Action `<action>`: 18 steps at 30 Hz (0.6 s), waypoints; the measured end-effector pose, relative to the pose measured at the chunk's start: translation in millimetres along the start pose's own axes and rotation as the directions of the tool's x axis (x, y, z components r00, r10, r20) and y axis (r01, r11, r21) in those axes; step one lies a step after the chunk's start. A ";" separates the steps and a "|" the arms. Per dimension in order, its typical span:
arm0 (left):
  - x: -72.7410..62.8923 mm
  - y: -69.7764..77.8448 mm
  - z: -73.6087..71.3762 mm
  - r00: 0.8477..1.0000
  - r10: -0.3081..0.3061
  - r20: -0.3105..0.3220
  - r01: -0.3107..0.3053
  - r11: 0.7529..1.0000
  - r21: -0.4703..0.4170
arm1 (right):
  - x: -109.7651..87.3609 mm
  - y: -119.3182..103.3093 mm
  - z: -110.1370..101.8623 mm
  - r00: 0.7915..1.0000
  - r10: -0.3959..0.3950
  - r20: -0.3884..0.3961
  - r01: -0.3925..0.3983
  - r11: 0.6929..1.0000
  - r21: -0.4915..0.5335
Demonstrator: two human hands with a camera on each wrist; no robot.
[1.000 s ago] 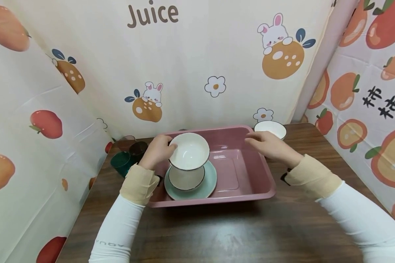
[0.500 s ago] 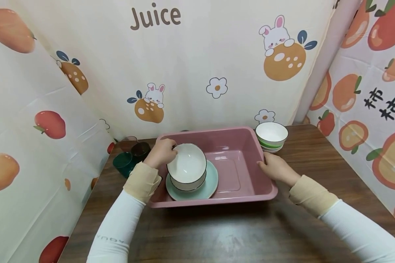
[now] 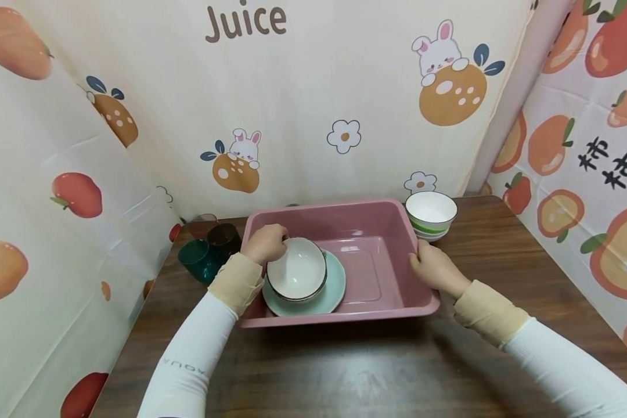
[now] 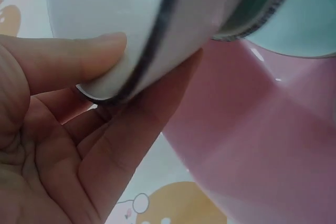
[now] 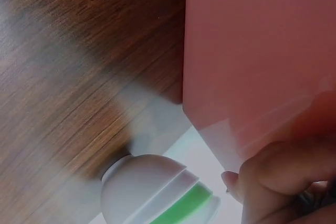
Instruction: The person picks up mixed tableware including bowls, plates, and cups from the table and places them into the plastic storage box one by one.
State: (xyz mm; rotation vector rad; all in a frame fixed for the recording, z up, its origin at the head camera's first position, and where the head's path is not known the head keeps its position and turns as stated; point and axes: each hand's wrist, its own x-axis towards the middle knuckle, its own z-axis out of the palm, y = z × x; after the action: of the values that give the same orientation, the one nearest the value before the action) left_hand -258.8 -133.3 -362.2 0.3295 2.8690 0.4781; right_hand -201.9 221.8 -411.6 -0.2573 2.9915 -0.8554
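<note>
My left hand [image 3: 266, 244] pinches the rim of a white bowl [image 3: 296, 270] with a dark edge. In the left wrist view the thumb lies inside the bowl [image 4: 110, 3] and the fingers [image 4: 126, 140] outside. Beneath it is a second dark-rimmed bowl [image 4: 257, 14], mostly hidden in the head view. Both are over a pale blue-green plate [image 3: 337, 284] in the left part of a pink basin [image 3: 363, 267]. On the basin's right side, my right hand [image 3: 435, 267] grips the rim, fingers outside and thumb toward the inside.
Behind the right hand, a stack of bowls [image 3: 431, 209], one green, stands by the basin's back right corner. Left of the basin are a teal cup [image 3: 198, 261], a dark brown cup [image 3: 223, 239] and a clear pinkish one [image 3: 201, 220]. A patterned curtain [image 3: 292, 87] hangs behind the wooden table [image 3: 345, 371].
My left hand has lowered the white bowl onto the other bowl in the basin. The right hand has moved from near the back bowls down to the basin's right rim and gripped it.
</note>
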 end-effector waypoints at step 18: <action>5.4 -0.7 12.4 0.999 -0.015 -0.033 0.015 1.000 0.020 | -0.4 1.6 2.3 1.000 0.009 -0.003 -0.009 1.000 0.012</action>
State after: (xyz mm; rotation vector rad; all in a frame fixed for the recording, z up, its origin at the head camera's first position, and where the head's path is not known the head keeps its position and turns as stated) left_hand -261.1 -128.9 -374.9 0.3062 2.9075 0.4561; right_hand -201.7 222.0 -414.3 -0.2421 2.9877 -0.8729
